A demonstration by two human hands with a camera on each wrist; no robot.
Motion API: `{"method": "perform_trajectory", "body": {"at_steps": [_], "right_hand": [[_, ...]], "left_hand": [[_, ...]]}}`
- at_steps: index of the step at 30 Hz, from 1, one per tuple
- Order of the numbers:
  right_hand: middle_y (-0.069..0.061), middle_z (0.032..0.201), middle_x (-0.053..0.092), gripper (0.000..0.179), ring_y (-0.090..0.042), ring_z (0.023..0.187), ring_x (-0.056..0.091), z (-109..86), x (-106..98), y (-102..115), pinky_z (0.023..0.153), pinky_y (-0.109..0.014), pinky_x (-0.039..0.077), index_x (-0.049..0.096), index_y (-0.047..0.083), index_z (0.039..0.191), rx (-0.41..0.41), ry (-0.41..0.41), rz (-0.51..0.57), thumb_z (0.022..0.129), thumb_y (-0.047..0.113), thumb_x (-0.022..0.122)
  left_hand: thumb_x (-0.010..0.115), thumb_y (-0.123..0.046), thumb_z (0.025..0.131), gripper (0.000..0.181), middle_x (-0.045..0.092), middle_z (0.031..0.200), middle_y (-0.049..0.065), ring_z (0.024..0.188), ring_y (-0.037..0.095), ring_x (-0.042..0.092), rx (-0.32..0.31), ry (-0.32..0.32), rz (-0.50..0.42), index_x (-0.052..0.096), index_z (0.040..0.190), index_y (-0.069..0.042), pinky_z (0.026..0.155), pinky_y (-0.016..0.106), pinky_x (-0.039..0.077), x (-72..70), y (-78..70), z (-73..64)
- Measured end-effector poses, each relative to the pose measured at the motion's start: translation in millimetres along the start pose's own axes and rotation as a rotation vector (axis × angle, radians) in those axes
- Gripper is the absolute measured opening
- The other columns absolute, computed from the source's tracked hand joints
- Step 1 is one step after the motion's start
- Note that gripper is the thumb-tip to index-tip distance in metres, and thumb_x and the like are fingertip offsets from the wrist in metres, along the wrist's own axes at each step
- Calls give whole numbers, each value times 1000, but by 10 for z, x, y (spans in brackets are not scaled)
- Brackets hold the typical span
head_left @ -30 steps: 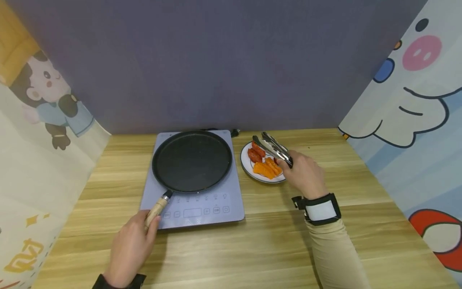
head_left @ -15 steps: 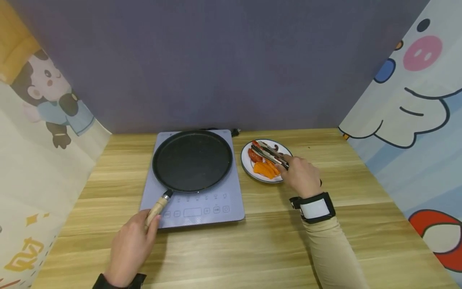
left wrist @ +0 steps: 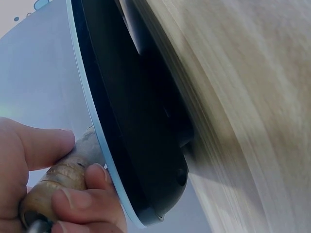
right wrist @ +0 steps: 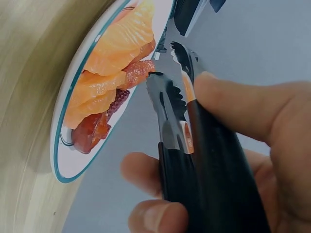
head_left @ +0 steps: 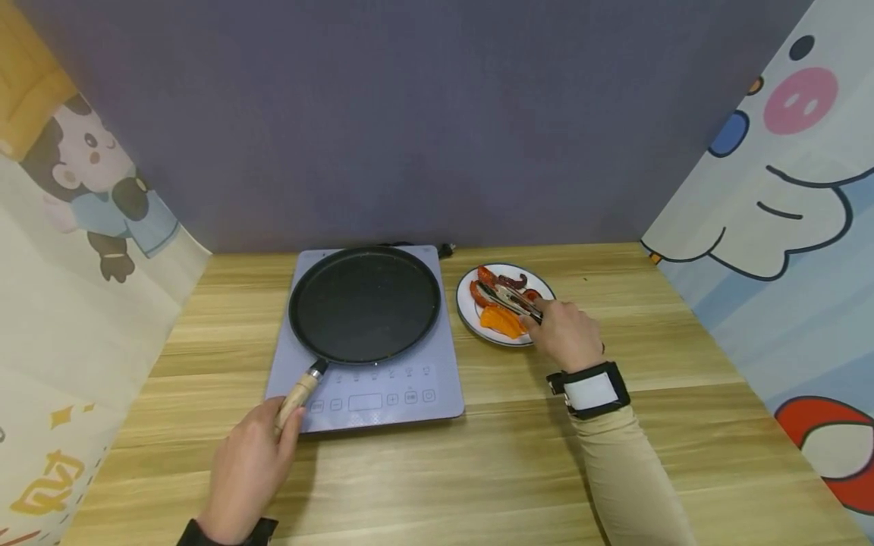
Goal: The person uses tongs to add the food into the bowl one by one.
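Two grips are in use: the wooden handle of the flat pan on the induction cooktop is held by the left hand, and slightly parted tongs are held by the right hand over the plate of sausages and salmon slices. Food pick-up appears in hand; contact can't be told, so tip alignment is probably needed before any squeeze.

"What did the left hand grip?"
"It held a wooden handle between thumb and fingers."
"And beside that?"
"A dark, pale-edged slab met a wood-grain tabletop; whether it touched the handle, I couldn't tell."
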State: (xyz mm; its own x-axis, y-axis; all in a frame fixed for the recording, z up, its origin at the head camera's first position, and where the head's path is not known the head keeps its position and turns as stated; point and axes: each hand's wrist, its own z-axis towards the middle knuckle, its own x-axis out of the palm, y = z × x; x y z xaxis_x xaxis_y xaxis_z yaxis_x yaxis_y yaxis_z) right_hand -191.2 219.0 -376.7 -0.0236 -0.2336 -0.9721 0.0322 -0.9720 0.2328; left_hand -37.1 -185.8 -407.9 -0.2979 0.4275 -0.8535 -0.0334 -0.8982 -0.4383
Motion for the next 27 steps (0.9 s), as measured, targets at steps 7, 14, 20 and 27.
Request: {"method": "perform_trajectory", "body": {"at_steps": [7, 14, 20, 27], "right_hand": [[-27, 101, 65, 49, -41, 76, 63, 16, 36, 0, 48, -47, 44, 62, 5, 124, -6, -2, -18, 90, 40, 63], [-25, 100, 65, 49, -39, 78, 63, 48, 66, 6, 50, -45, 44, 63, 6, 124, 8, 47, -41, 90, 41, 63], [-22, 99, 67, 44, -37, 79, 63, 91, 87, 21, 50, -44, 44, 65, 7, 119, -4, 45, -18, 89, 40, 64], [-20, 93, 66, 39, -35, 72, 61, 144, 107, 33, 47, -43, 41, 67, 8, 114, -21, 42, 1, 89, 38, 65]], "left_hand": [[65, -20, 91, 29, 52, 68, 6, 51, 15, 42, 6, -6, 5, 63, 101, 7, 42, 30, 31, 2, 4, 2], [65, -20, 91, 29, 52, 68, 6, 51, 15, 42, 7, -8, 5, 63, 101, 7, 42, 30, 31, 3, 4, 2], [65, -19, 91, 27, 50, 67, 5, 52, 15, 41, 19, -17, 6, 63, 99, 6, 43, 30, 31, 11, 3, 4], [65, -20, 91, 27, 50, 68, 5, 52, 15, 42, 9, -9, 12, 63, 100, 6, 43, 30, 31, 6, -6, -4]]}}
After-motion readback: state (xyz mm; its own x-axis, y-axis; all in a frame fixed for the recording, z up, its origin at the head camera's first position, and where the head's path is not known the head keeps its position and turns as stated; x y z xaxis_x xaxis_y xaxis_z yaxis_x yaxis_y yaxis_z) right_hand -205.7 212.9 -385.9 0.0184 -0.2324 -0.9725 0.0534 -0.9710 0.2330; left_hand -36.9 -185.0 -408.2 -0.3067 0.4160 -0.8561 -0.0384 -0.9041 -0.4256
